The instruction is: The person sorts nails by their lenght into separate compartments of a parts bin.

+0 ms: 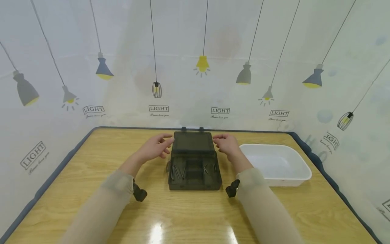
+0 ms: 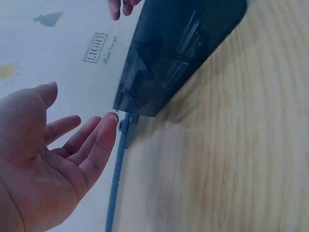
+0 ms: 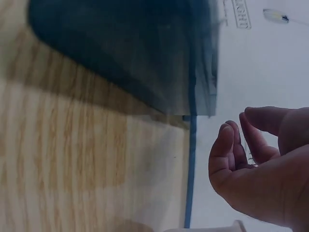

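Note:
A dark translucent plastic case point(image 1: 195, 185) lies on the wooden table with its lid point(image 1: 194, 140) tilted back at the far side. Thin metal rods point(image 1: 178, 172), perhaps screws, sit in its left part, and a few more point(image 1: 205, 169) lie toward the right. My left hand point(image 1: 153, 146) is at the lid's left edge, fingers spread and slightly bent; the left wrist view shows its palm point(image 2: 58, 169) with nothing in it. On the opposite side, my right hand point(image 1: 226, 144) has loosely bent fingers beside the lid's right edge. That hand point(image 3: 260, 169) holds nothing in the right wrist view.
A white plastic basin point(image 1: 283, 182) stands on the table to the right, close to my right forearm. Behind the table point(image 1: 182, 217) hangs a pale cloth point(image 1: 182, 34) printed with lamps. A dark strip runs along the table's edges.

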{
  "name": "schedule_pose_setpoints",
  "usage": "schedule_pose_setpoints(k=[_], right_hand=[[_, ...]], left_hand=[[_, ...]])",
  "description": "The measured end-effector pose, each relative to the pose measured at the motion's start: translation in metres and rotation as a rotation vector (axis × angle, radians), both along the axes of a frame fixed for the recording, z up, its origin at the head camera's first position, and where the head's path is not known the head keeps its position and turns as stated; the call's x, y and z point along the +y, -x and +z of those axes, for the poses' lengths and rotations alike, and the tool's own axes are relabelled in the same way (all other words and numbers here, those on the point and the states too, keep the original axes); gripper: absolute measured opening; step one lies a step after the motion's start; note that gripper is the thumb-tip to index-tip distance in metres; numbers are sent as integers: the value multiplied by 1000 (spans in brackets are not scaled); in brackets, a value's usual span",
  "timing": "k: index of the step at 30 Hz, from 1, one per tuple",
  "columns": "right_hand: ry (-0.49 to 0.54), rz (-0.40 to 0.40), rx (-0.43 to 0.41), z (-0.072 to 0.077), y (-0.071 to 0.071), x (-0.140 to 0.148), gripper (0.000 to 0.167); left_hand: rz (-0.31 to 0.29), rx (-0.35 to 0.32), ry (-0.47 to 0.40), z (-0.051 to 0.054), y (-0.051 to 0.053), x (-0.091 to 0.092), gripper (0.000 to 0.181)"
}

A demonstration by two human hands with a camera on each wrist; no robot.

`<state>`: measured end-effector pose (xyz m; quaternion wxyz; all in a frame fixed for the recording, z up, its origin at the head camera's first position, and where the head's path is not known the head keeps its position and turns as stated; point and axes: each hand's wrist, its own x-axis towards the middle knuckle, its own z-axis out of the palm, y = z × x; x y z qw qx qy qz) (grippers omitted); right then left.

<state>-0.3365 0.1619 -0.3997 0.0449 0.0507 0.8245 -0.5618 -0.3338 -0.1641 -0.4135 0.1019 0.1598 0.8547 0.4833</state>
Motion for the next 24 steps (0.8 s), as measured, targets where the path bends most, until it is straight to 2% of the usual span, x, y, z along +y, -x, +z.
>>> schedule_pose_setpoints(k=[6, 13, 18, 24], right_hand=[[-2, -8, -29, -11, 15, 1, 38], [-101, 34, -41, -24, 24, 4, 36], [-135, 46, -62, -32, 25, 6, 35], [-171, 45, -75, -37, 27, 6, 37]], left_hand=[[39, -62, -30, -14, 17, 6, 58], [79, -113, -43, -27, 31, 11, 50], [95, -99, -17, -32, 34, 15, 47], [131, -63, 74, -32, 33, 17, 44]])
